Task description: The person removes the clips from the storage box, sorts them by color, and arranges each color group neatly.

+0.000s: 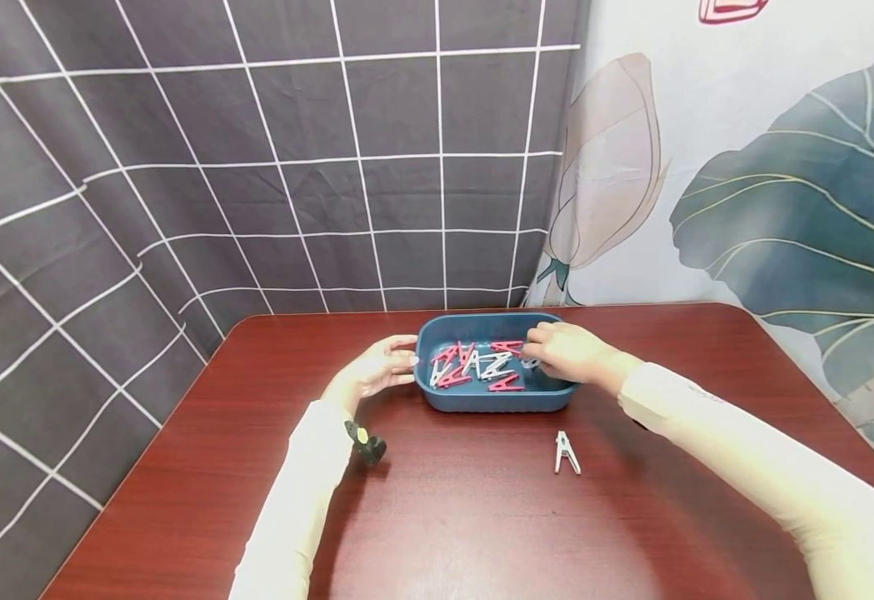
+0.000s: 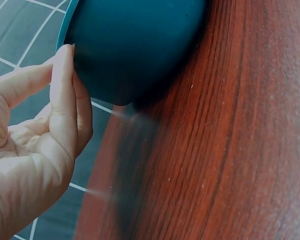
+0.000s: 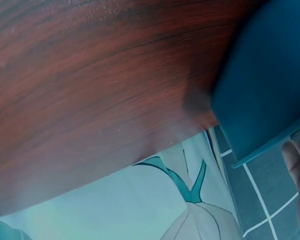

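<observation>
A blue rectangular plastic basket [image 1: 496, 403] holds several red and white clothespins, among them a red clothespin [image 1: 506, 383] near its front wall. My left hand [image 1: 379, 367] is at the basket's left end, fairly straight fingers touching the rim; in the left wrist view the fingertips meet the basket's wall [image 2: 135, 45]. Over the right end, my right hand [image 1: 573, 354] reaches inside and pinches a pale clothespin [image 1: 530, 363], mostly hidden by the fingers. In the right wrist view only a few fingers [image 3: 297, 162] show at the rim.
A single white clothespin [image 1: 566, 452] lies on the reddish-brown wooden table [image 1: 451, 508], in front of the basket's right end. Behind the table hang a dark grid-patterned cloth [image 1: 302, 200] and a white cloth with printed leaves [image 1: 804, 192].
</observation>
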`<state>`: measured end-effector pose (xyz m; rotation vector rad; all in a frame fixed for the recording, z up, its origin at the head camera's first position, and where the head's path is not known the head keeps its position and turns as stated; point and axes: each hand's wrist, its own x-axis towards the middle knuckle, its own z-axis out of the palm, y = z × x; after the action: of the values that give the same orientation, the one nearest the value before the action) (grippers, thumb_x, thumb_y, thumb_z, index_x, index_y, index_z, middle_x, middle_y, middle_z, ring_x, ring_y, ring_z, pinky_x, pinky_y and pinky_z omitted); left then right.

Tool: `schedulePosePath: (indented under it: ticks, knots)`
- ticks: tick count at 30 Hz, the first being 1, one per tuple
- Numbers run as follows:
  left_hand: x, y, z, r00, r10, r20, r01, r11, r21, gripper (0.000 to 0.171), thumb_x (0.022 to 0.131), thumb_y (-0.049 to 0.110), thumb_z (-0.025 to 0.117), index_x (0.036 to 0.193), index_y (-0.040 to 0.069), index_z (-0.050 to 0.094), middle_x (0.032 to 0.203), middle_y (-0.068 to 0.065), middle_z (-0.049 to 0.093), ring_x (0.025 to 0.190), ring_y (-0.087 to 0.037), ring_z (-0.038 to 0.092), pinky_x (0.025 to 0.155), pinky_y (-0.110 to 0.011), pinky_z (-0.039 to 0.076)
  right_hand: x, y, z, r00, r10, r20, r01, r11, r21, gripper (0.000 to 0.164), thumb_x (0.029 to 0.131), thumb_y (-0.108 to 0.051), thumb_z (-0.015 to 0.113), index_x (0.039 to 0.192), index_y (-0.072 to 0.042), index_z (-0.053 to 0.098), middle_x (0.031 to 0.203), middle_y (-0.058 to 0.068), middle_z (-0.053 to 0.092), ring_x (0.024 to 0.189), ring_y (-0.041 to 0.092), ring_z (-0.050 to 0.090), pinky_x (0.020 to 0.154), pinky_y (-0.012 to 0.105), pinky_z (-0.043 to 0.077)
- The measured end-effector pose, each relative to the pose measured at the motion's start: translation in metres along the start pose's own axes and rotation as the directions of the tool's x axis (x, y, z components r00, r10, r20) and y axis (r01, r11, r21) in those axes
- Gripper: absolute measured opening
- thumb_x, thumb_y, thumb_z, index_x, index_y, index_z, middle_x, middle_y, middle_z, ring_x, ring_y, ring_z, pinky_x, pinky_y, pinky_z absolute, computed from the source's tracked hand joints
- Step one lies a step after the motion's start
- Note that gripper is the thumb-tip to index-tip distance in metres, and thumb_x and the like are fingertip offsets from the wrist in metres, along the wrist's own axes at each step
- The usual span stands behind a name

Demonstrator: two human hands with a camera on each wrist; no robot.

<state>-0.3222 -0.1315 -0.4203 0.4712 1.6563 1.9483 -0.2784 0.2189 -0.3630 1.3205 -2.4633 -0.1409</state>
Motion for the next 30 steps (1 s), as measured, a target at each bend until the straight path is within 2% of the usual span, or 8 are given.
schedulePosePath:
  ticks: [3,4,7,13,19,23,27,30]
  knots:
    - [0.002,0.001,0.002,0.999,-0.025,-0.032,0.026,0.999,0.027,0.056,0.091,0.004,0.058,0.142,0.003,0.034,0.094,0.002,0.068,0.095,-0.014,0.064,0.098,-0.044,0.047,-0.004,0.001,-0.002,0.999,0.019,-0.034,-0.020,1.000,-0.005,0.023,0.073,-0.005,0.077,0.091,-0.011,0.066,0.082,0.002,0.057,0.079,0.019,0.053,0.071,0.033,0.051]
    - [-0.001,0.006,0.009,0.996,-0.051,-0.076,0.055,0.997,0.055,0.056,0.092,0.002,0.054,0.143,0.001,0.031,0.095,0.002,0.067,0.095,-0.014,0.064,0.100,-0.044,0.046,-0.005,0.001,-0.002,0.999,0.026,-0.045,-0.027,1.000,-0.008,0.023,0.073,-0.004,0.077,0.091,-0.012,0.066,0.082,0.001,0.058,0.079,0.019,0.054,0.072,0.033,0.051]
    - [0.000,0.008,0.012,0.989,-0.081,-0.122,0.090,0.993,0.071,0.054,0.095,-0.001,0.048,0.145,0.000,0.028,0.098,0.001,0.065,0.094,-0.013,0.064,0.096,-0.038,0.049,-0.008,0.003,-0.003,0.996,0.034,-0.079,-0.037,0.999,-0.029,0.021,0.073,-0.003,0.075,0.089,-0.012,0.066,0.083,0.001,0.059,0.080,0.019,0.054,0.072,0.033,0.051]
    - [-0.002,0.011,0.016,0.985,-0.102,-0.142,0.107,0.994,0.026,0.054,0.096,-0.005,0.045,0.146,0.000,0.026,0.088,0.004,0.065,0.087,-0.010,0.063,0.082,-0.027,0.054,-0.015,0.006,-0.003,0.982,0.022,-0.187,-0.030,0.999,-0.040,0.019,0.073,0.001,0.071,0.085,-0.012,0.065,0.081,0.002,0.058,0.078,0.020,0.053,0.068,0.033,0.050]
    - [-0.002,0.009,0.016,0.989,-0.079,-0.124,0.084,0.996,0.031,0.054,0.096,-0.004,0.045,0.146,-0.001,0.025,0.086,0.007,0.066,0.088,-0.009,0.063,0.083,-0.028,0.053,-0.022,0.009,-0.003,0.925,0.030,-0.378,0.000,0.997,0.078,0.025,0.067,0.005,0.072,0.087,-0.010,0.066,0.085,0.005,0.062,0.083,0.023,0.055,0.074,0.038,0.049]
    - [0.000,0.006,0.013,0.989,-0.079,-0.126,0.083,0.996,0.027,0.053,0.096,-0.004,0.045,0.146,-0.001,0.026,0.090,0.005,0.066,0.089,-0.010,0.063,0.086,-0.029,0.052,-0.024,0.007,-0.009,0.887,0.052,-0.459,0.012,0.991,0.135,0.026,0.066,0.007,0.072,0.088,-0.006,0.066,0.086,0.007,0.063,0.085,0.026,0.056,0.074,0.041,0.047]
    - [0.001,0.004,0.012,0.989,-0.080,-0.128,0.085,0.996,0.030,0.053,0.096,-0.003,0.046,0.145,-0.001,0.027,0.097,0.000,0.064,0.090,-0.010,0.063,0.090,-0.032,0.051,-0.028,-0.001,-0.018,0.867,0.168,-0.469,-0.074,0.974,0.213,0.027,0.065,0.007,0.076,0.089,-0.005,0.069,0.087,0.008,0.062,0.083,0.025,0.055,0.070,0.041,0.044]
    - [0.000,0.004,0.012,0.988,-0.078,-0.134,0.083,0.996,0.032,0.053,0.096,-0.003,0.046,0.145,0.000,0.028,0.101,-0.002,0.062,0.090,-0.010,0.063,0.092,-0.033,0.051,-0.032,-0.008,-0.023,0.842,0.301,-0.448,-0.171,0.936,0.308,0.028,0.067,0.006,0.078,0.091,-0.006,0.071,0.088,0.006,0.061,0.081,0.021,0.053,0.067,0.033,0.044]
